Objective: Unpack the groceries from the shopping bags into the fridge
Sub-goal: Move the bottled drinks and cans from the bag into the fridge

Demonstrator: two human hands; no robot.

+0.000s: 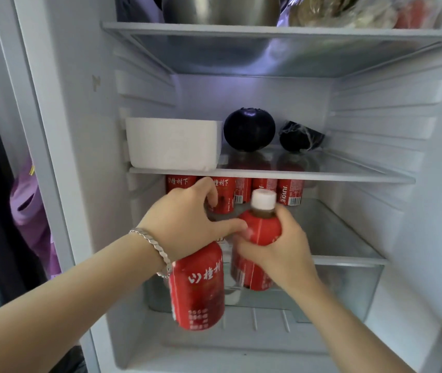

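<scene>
I face an open fridge. My left hand [187, 224] grips the top of a red-labelled juice bottle [197, 289] that hangs below it in front of the lower shelf. My right hand [276, 246] grips a second red juice bottle [261, 227] with a white cap, upright at the front edge of the lower glass shelf [335, 238]. Several more red juice bottles [289, 192] stand in a row at the back of that shelf. No shopping bag is in view.
The middle shelf [322, 173] bears a white box [173, 144], a dark purple round eggplant [249, 130] and a dark wrapped item [299, 135]. On the top shelf [268, 32] sit a steel pot [220, 9] and bagged food. A clear drawer [349, 292] lies below.
</scene>
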